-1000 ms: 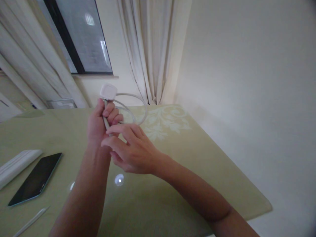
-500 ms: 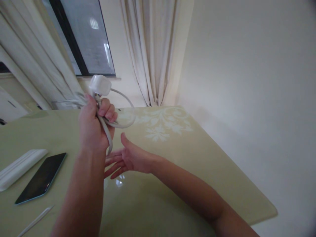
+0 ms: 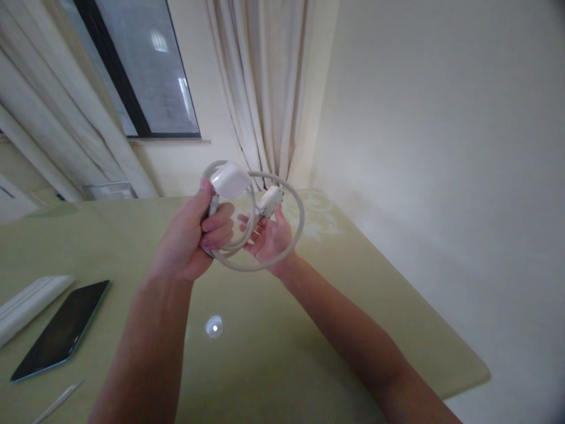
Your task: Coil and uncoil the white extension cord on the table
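Observation:
My left hand (image 3: pixel 189 235) is closed around a looped pale cable (image 3: pixel 300 218) and the neck of a white power adapter (image 3: pixel 230 180), which sticks up above the fist. To its right, the cable leads to a white block (image 3: pixel 270 201) with small dark marks, its exact kind unclear. My right hand (image 3: pixel 273 240) is behind the big cable loop, palm up, with the block resting between thumb and fingers. The fingers are loosely curled and partly covered by the cable. Both hands are raised above the pale green table (image 3: pixel 238 365).
At the table's left lie a dark-screened tablet (image 3: pixel 62 330), a long white case (image 3: pixel 33 303) and a thin white stylus-like stick (image 3: pixel 57 403). Curtains (image 3: pixel 265 88) and a window (image 3: pixel 148 65) are at the back. A wall (image 3: pixel 432 147) runs along the right.
My left hand has moved right with the cable and adapter. My right hand has risen and now meets the white block, which was not visible before. The cable loop has opened wider.

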`<state>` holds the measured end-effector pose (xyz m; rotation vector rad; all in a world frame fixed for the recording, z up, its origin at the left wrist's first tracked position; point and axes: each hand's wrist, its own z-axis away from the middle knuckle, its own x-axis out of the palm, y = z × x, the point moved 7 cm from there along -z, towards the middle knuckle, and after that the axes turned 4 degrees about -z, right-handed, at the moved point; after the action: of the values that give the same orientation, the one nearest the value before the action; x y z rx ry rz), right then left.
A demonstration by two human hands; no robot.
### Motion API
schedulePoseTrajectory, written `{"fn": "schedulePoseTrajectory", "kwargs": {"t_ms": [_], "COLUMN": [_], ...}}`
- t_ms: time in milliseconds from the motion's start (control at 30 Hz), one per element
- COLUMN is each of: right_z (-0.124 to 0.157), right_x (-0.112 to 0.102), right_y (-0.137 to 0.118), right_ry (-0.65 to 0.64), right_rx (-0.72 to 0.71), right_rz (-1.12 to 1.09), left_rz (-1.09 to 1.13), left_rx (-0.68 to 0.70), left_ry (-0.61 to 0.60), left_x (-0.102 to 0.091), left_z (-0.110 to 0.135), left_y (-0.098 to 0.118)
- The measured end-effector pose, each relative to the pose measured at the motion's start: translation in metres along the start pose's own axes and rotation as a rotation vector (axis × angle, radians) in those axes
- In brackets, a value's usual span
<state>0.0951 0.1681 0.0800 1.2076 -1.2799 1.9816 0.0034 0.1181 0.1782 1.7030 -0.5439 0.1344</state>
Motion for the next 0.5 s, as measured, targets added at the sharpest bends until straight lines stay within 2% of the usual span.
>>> {"fn": "schedulePoseTrajectory", "kwargs": {"t_ms": [67,167,233,367,433,500], "right_z": [-0.003,-0.005,-0.007,-0.009,-0.010,-0.011], "right_x": [-0.003,-0.008,-0.013,-0.020,-0.020,-0.021], "right_y": [-0.001,-0.005,-0.010,-0.020,-0.023,-0.027], "right_ry": [-0.007,-0.021,0.009,0.068,0.087,0.117], "right_rx": [0.029,0.017,-0.011,-0.060,-0.092,-0.148], "right_rz": [0.044,0.048,0.052,0.125,0.197,0.275], "left_rz": [-0.059,-0.104,-0.076,-0.039,-0.084,-0.118], "left_rx": [-0.053,-0.042,-0.008,0.021,0.050,0.069], "left_ry": [0.004,0.117,0.241,0.488,0.574,0.610], "left_x": [0.000,-0.010,-0.026,-0.069,-0.086,-0.094], "left_z": [-0.001,-0.009,-0.018,-0.033,-0.037,-0.041], "left_y": [-0.009,-0.018,-0.025,-0.048,-0.059,-0.070]}}
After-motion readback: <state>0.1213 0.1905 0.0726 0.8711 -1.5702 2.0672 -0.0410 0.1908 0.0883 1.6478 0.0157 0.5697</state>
